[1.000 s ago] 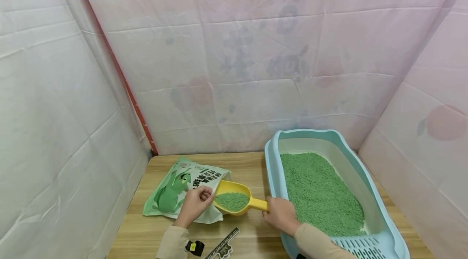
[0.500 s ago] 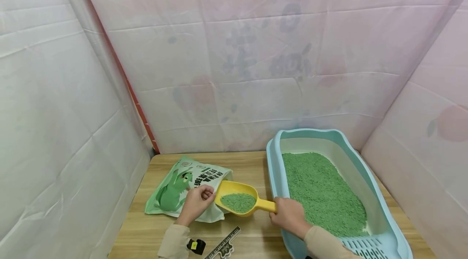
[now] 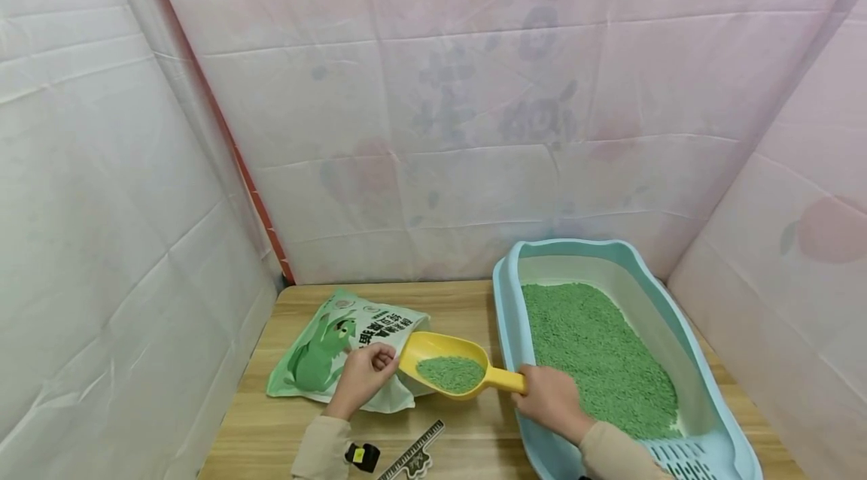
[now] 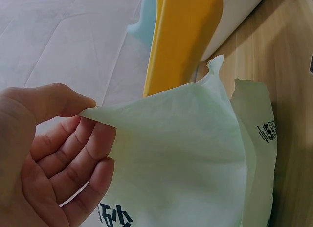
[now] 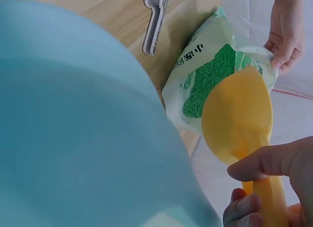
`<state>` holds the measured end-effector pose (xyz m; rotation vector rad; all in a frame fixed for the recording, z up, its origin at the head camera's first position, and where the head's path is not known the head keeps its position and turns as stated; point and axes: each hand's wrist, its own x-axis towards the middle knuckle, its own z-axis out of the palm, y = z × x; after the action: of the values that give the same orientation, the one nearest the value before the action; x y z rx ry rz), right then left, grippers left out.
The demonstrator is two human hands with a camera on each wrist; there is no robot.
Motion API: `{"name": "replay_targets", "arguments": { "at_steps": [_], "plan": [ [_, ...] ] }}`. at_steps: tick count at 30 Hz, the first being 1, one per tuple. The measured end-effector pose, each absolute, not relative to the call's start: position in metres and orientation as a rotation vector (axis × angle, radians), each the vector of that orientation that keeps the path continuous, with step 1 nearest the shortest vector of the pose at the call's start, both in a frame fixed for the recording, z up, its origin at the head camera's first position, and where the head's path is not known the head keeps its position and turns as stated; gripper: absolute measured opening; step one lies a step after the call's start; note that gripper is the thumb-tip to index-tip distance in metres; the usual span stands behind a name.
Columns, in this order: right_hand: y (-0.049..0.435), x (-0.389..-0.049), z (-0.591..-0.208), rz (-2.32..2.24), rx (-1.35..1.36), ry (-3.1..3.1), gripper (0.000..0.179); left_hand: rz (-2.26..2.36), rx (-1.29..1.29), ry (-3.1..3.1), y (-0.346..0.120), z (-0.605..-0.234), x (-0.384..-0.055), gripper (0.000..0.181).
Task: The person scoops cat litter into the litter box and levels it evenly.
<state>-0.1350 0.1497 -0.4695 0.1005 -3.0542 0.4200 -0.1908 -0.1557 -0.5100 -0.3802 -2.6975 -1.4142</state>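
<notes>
My left hand (image 3: 366, 377) pinches the edge of the opening of a pale green cat litter bag (image 3: 321, 352), which lies on the table; thumb and fingertips (image 4: 93, 109) grip that edge in the left wrist view. In my right hand (image 3: 552, 399) is the handle of a yellow scoop (image 3: 477, 350), which carries green pellet litter (image 3: 452, 373). The scoop's front end is at the bag's opening, with most of its bowl outside. Green pellets (image 5: 210, 80) show inside the bag in the right wrist view. My right hand is beside the near left rim of a light blue litter box (image 3: 512, 314).
Green litter (image 3: 596, 344) covers the floor of the box, which has a slotted step (image 3: 684, 457) at its front. A flat ruler-like strip (image 3: 412, 454) lies on the wooden table (image 3: 454, 296) near the front. Hanging sheets (image 3: 433, 194) enclose the table.
The scoop with its litter has moved right, out of the bag's opening, along with my right hand. My left hand keeps its pinch on the bag's edge.
</notes>
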Motion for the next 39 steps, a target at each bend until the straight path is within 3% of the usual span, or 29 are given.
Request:
{"name": "replay_targets", "arguments": {
  "at_steps": [39],
  "plan": [
    [0.224,-0.13,-0.417,0.395,0.002,-3.108,0.025,-1.43,-0.404,-2.686,-0.157,-0.512,-0.192,0.005]
  ]
}}
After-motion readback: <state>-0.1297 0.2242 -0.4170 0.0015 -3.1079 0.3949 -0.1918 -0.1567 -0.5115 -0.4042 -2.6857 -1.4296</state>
